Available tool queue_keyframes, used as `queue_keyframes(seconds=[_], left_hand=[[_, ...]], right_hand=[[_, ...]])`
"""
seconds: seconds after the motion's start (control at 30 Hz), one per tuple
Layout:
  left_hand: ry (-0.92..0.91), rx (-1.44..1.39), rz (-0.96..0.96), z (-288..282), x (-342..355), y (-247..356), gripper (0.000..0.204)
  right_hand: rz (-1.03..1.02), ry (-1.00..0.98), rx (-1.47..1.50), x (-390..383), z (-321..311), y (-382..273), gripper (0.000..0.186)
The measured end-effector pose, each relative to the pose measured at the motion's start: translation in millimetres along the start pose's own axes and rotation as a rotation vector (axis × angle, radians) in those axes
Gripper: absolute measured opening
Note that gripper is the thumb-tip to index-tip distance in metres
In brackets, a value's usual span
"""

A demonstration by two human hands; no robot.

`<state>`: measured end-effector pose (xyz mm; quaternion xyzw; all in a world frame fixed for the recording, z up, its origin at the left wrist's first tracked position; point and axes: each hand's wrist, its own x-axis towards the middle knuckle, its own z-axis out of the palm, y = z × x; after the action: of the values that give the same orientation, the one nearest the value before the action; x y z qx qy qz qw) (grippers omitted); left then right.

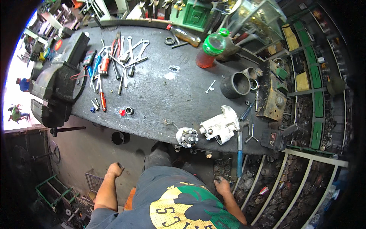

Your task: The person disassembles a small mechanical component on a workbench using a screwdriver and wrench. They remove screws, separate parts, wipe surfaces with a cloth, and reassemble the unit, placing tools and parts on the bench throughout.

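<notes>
My left hand [116, 168] hangs beside my body, off the bench, with its fingers curled in and no object showing in it. On the other side, my right hand [222, 186] is also low, its fingers loosely apart and nothing visible in them. Closest to it is the blue handle of a hammer [239, 162], jutting past the bench edge. In front of me on the bench [160, 99] lie a whitish cast metal housing [221, 125] and a round metal part with studs [187, 137]. Neither hand touches them.
Wrenches, pliers [117, 44] and screwdrivers [102, 100] are spread at the bench's left, beside a large vise [57, 84]. A socket [129, 110] sits by a red cap [122, 112]. Farther right stand a bottle of red liquid [211, 51], a metal cylinder [235, 84] and parts shelves [316, 99].
</notes>
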<state>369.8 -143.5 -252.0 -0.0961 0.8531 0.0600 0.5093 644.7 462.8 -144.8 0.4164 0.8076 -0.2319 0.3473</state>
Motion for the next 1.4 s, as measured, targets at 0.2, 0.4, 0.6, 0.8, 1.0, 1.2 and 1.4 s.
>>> queue_keyframes(seconds=[0.2, 0.4, 0.6, 0.8, 1.0, 1.2, 1.4], left_hand=[[-0.083, 0.061, 0.024, 11.5, 38.9, -39.2, 0.045], [0.026, -0.218, 0.162, -72.2, 44.8, 79.6, 0.051], [0.056, -0.223, 0.364, -101.1, 65.3, 123.8, 0.052], [0.026, -0.191, 0.232, -73.6, 63.7, 85.7, 0.050], [0.089, -0.190, 0.117, -17.4, 52.9, -0.6, 0.038], [0.178, -0.390, 0.024, 16.5, -10.3, -4.8, 0.036], [0.183, -0.332, 0.100, 92.3, -68.4, -5.6, 0.044]], right_hand=[[0.195, -0.254, -0.071, -18.1, -4.0, -33.9, 0.072], [0.066, -0.163, 0.015, -9.5, -8.4, -74.0, 0.070], [0.045, -0.125, 0.049, -14.4, -32.2, -121.5, 0.068], [0.023, -0.061, 0.038, -16.8, -28.2, -105.6, 0.058], [-0.026, -0.091, -0.015, -4.4, -5.7, -60.9, 0.054], [-0.068, -0.097, -0.043, 21.3, 0.0, -26.6, 0.054], [-0.147, -0.091, 0.090, 54.1, 19.7, 27.5, 0.057]])
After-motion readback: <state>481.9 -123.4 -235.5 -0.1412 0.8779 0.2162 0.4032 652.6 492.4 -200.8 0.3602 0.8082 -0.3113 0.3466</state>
